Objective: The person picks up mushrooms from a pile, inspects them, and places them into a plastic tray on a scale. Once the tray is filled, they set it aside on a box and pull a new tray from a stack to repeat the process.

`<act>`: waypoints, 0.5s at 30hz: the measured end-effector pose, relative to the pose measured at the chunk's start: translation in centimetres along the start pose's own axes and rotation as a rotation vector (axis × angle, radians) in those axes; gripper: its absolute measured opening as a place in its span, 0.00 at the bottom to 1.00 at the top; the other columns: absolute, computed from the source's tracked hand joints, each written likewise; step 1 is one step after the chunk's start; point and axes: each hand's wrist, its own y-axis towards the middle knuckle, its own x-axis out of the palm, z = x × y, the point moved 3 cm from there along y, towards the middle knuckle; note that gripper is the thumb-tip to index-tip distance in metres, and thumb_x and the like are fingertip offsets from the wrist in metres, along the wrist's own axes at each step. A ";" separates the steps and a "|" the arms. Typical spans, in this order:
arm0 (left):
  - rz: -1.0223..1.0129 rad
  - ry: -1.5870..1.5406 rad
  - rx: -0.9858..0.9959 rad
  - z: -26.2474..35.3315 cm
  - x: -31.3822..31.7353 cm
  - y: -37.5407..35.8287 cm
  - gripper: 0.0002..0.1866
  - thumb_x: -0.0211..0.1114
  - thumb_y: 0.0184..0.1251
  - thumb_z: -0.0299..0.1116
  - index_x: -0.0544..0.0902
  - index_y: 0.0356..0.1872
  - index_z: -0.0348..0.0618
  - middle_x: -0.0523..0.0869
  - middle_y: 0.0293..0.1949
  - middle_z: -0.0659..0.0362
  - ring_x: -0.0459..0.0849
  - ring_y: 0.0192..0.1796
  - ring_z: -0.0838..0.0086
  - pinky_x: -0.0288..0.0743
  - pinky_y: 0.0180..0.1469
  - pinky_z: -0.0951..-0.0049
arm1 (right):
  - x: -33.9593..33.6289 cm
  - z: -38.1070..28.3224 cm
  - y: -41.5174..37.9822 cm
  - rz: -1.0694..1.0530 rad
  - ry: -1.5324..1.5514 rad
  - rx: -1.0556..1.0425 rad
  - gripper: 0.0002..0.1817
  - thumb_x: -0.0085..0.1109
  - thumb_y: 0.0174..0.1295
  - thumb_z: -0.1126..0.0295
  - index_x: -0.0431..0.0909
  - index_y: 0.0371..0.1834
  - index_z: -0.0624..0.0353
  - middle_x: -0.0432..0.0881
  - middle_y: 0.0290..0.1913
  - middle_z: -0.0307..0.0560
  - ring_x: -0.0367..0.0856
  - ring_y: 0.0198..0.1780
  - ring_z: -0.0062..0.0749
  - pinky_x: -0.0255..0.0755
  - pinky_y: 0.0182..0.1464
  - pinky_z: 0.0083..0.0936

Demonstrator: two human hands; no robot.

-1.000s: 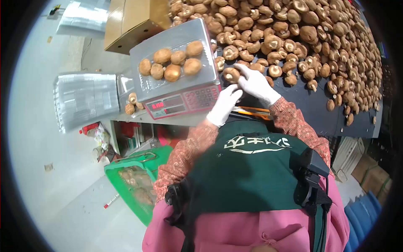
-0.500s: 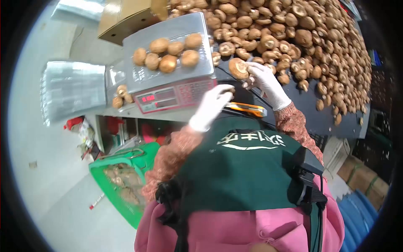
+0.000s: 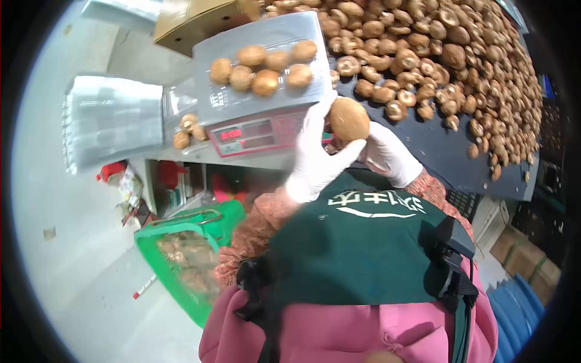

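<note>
A large brown mushroom (image 3: 349, 119) is held cap up between my two white-gloved hands, in front of my chest. My left hand (image 3: 319, 151) has its thumb and fingers round the left and lower side of the cap. On the right, my right hand (image 3: 389, 152) grips it from below, its fingertips partly hidden. Just left of the hands stands a scale (image 3: 245, 138) with a red-lit display. Several mushrooms (image 3: 265, 83) lie in two rows in a clear tray on the scale's metal plate.
A big heap of mushrooms (image 3: 423, 54) covers the dark table (image 3: 448, 142). Stacked clear trays (image 3: 115, 121) lie at the left, with a few mushrooms (image 3: 190, 126) beside the scale. A cardboard box (image 3: 203, 23) stands behind, and a green basket (image 3: 160, 260) is low on the left.
My left hand has moved up and right to the large mushroom, which is now turned cap up between both hands. The orange cutter is no longer visible. The whole view has shifted slightly.
</note>
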 end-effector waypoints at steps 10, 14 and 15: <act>0.662 0.137 -0.007 -4.3 -13.9 1.5 0.36 0.75 0.59 0.23 0.66 0.67 0.34 0.74 0.62 0.49 0.75 0.64 0.64 0.68 0.70 0.63 | 2.3 -2.4 2.8 0.038 -0.394 0.008 0.27 0.50 0.76 0.52 0.74 0.63 0.65 0.84 0.48 0.48 0.83 0.41 0.27 0.78 0.50 0.26; 0.541 0.374 -0.101 -9.0 -16.2 2.8 0.31 0.77 0.60 0.29 0.73 0.63 0.34 0.78 0.58 0.52 0.78 0.61 0.65 0.70 0.68 0.65 | 3.0 -3.0 3.7 0.097 -0.558 -0.027 0.25 0.50 0.76 0.53 0.76 0.62 0.63 0.85 0.46 0.47 0.83 0.40 0.25 0.78 0.48 0.25; 0.481 0.508 -0.174 -8.8 -16.3 3.0 0.33 0.77 0.60 0.32 0.72 0.64 0.33 0.77 0.60 0.50 0.76 0.63 0.64 0.68 0.70 0.64 | 3.2 -3.2 3.8 0.110 -0.564 -0.039 0.24 0.51 0.76 0.54 0.76 0.61 0.64 0.85 0.46 0.47 0.83 0.40 0.24 0.78 0.48 0.24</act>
